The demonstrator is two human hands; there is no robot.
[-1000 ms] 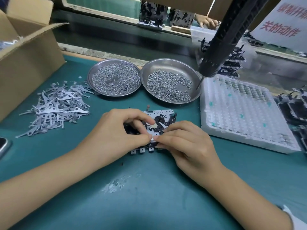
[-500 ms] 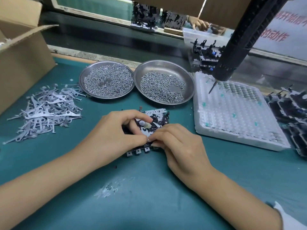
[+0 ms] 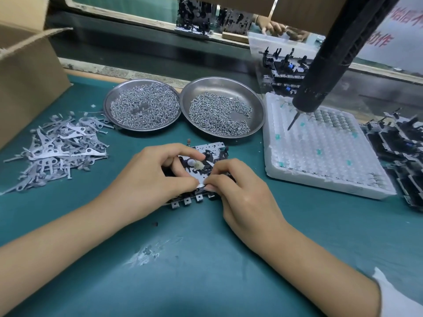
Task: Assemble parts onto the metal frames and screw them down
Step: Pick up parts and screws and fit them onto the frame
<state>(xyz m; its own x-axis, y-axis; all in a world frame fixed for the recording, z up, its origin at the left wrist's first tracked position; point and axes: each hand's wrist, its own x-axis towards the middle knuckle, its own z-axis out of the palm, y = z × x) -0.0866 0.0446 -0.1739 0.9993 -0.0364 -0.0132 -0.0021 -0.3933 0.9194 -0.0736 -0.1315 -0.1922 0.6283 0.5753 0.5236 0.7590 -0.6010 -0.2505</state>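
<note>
Both hands have stayed bunched over the same spot since a moment ago, while the hanging screwdriver (image 3: pixel 329 72) has swung off to the right and now points down over the white tray.

Nearest to us, two bare arms reach in across the green desk (image 3: pixel 206 271). The left hand (image 3: pixel 151 179) and the right hand (image 3: pixel 242 193) meet on the metal frame (image 3: pixel 212 148), which lies flat on the desk right under them. Its long side runs left to right, and a row of little tabs pokes out toward us below the left hand.

Each grip is curled tight. The left thumb and finger pinch down on the frame. The right fingertips (image 3: pixel 211 185) pinch a small silver part at the frame's near edge, touching the left thumb. The part is too small to name.

I think they are seating that part before any screw goes in. The thing to get right is keeping the part flat and lined up along the near edge.

Farther back sit two steel dishes of screws, the left dish (image 3: pixel 107 104) and the right dish (image 3: pixel 258 104). The right hand is nearer to the screws in the right dish and to the screwdriver. A pile of grey levers (image 3: pixel 57 149) lies well off to the left, and the white tray (image 3: pixel 320 156) to the right.
</note>
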